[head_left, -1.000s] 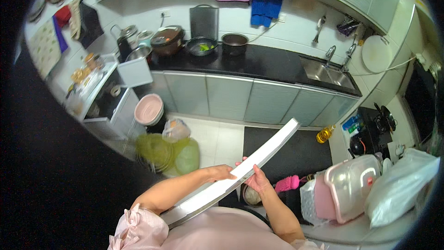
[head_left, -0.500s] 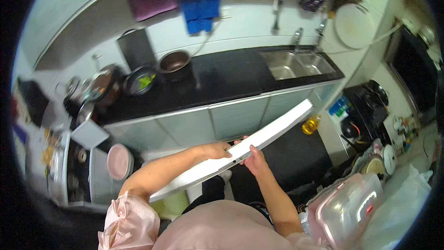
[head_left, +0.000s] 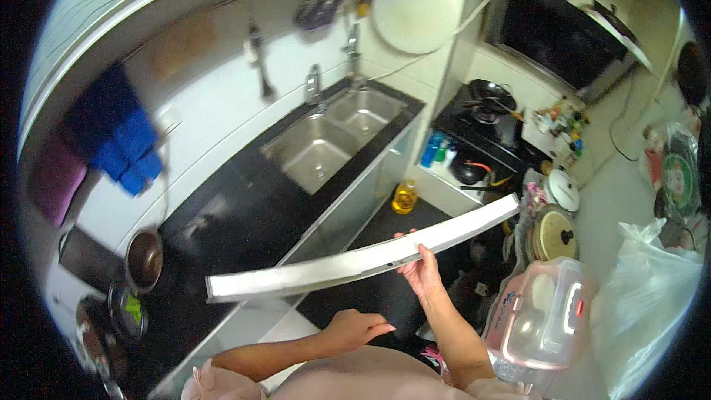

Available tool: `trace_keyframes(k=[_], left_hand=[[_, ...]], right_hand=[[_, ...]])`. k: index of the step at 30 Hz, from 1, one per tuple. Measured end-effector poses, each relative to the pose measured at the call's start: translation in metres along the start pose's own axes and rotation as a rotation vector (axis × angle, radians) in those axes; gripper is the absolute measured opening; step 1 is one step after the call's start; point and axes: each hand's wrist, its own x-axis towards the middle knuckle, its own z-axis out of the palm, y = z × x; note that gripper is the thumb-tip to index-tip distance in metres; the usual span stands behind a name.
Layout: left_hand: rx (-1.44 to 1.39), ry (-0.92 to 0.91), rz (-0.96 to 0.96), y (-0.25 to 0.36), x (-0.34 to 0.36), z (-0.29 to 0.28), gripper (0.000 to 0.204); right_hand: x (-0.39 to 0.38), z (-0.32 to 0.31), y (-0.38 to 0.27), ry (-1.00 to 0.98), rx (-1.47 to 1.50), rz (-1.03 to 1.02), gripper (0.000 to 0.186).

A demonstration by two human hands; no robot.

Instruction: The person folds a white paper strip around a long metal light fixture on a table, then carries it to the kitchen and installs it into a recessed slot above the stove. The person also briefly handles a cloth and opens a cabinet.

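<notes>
Long white strip (head_left: 348, 264) spans the middle of the scene, its left end lined up with the near part of the dark bench (head_left: 229, 226), its right end toward the pot lids (head_left: 554, 233) (the bow in it may be the lens). Whether the left end touches the bench, cannot tell. Right hand (head_left: 421, 272) grips the strip a little right of its middle, thumb on the near side, fingertips showing on the far side. Left hand (head_left: 357, 330) sits nearer, below the strip and apart from it, loosely part-open, holding nothing visible. Far beyond: double sink (head_left: 315, 154) set in the bench. Yellow bottle (head_left: 404, 198) on the floor just past the strip. Right, near: pink box (head_left: 544, 318) with clear lid, pale plastic bag (head_left: 652, 311) beside it.
</notes>
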Motion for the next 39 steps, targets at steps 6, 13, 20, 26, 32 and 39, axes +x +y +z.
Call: trace_keyframes(k=[6, 13, 20, 26, 32, 39], left_hand=[[-0.924, 0.287, -0.191, -0.067, 0.127, -0.042, 0.042], [-1.558, 0.611, 0.115, -0.068, 0.304, -0.115, 0.054], [-1.657, 0.420, 0.207, -0.019, 0.454, -0.136, 0.070], [-1.800, 0.158, 0.203, 0.001, 0.599, -0.121, 0.061], [-1.925, 0.039, 0.212, 0.007, 0.757, -0.118, 0.052], [-1.799, -0.018, 0.191, 0.009, 0.933, -0.123, 0.054]], right_hand=[[0.074, -0.021, -0.117, 0.136, 0.001, -0.338, 0.039], [0.151, -0.047, -0.242, 0.177, 0.010, -0.467, 0.043], [0.189, -0.102, -0.344, 0.240, 0.024, -0.529, 0.045], [0.225, -0.153, -0.439, 0.389, 0.044, -0.694, 0.048], [0.273, -0.215, -0.545, 0.447, -0.057, -0.765, 0.063], [0.302, -0.316, -0.684, 0.749, -0.180, -1.118, 0.067]])
